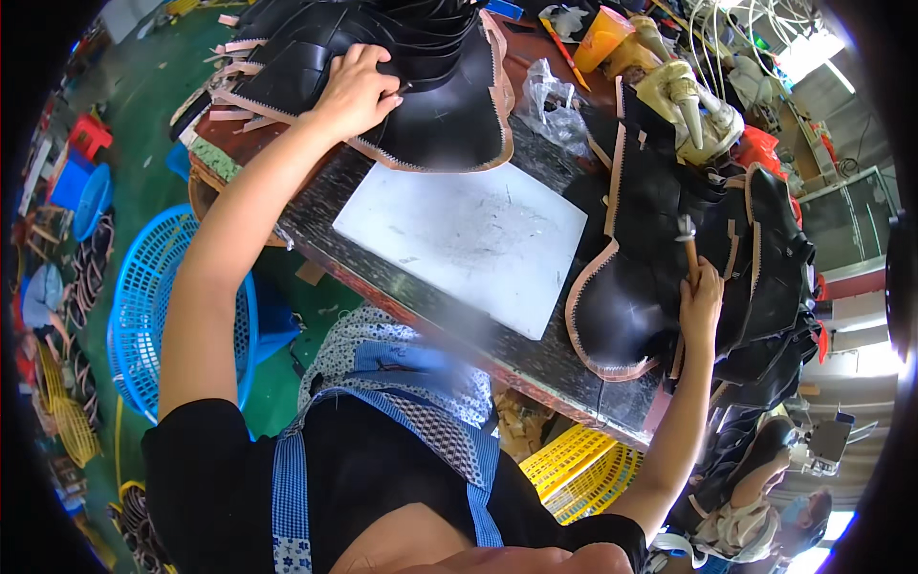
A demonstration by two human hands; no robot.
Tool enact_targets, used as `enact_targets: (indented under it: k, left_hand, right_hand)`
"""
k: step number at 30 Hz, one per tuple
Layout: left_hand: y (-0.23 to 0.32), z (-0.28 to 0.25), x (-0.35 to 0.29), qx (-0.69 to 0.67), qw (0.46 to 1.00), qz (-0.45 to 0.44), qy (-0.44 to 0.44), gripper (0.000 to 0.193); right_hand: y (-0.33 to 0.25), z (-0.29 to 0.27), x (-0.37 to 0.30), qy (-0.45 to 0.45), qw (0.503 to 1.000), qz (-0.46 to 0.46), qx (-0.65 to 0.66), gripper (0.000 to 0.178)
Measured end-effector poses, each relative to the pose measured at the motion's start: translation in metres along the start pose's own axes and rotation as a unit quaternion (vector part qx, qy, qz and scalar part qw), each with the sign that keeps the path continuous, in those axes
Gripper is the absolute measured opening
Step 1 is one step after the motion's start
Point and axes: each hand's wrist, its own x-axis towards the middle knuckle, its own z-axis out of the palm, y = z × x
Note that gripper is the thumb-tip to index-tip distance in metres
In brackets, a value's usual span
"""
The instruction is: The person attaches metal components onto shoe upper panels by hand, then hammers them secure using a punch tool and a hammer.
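My right hand (703, 297) is closed round the wooden handle of a small hammer (690, 247), its metal head pointing away from me. The hammer is over black leather pieces (641, 297) with pale, zigzag-cut edges at the right of the table. At the far left, my left hand (354, 94) has its fingers curled on a stack of similar black leather pieces (445, 115), seemingly pinching one by its edge. The front piece of that stack reaches the far edge of a scuffed white board (469, 239), whose top is otherwise bare.
A crumpled clear plastic bag (555, 110), an orange cup (604, 38) and a yellow-orange pencil-like stick (566, 55) lie at the back. Blue basket (134, 316) stands left on the green floor; a yellow basket (583, 469) is under the table. Another person (755, 497) is at lower right.
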Motion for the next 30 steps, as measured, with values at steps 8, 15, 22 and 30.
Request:
enact_targets:
  k: [8,15,22,30]
  left_hand:
    - [-0.01,-0.043,0.0,-0.132,0.978,0.104,-0.121,0.021]
    - [0.082,-0.167,0.068,-0.472,0.82,0.223,-0.237,0.029]
    - [0.151,0.015,-0.014,-0.481,0.782,0.166,-0.359,0.022]
    - [0.157,0.005,-0.03,-0.674,0.711,-0.17,-0.106,0.016]
  right_hand:
    - [-0.077,-0.046,-0.026,0.023,0.979,0.065,0.194,0.021]
    - [-0.077,-0.089,-0.043,0.009,0.905,0.117,0.408,0.023]
    - [-0.136,-0.086,-0.036,-0.112,0.886,0.144,0.426,0.029]
    - [-0.174,-0.003,-0.039,-0.277,0.913,0.025,0.297,0.019]
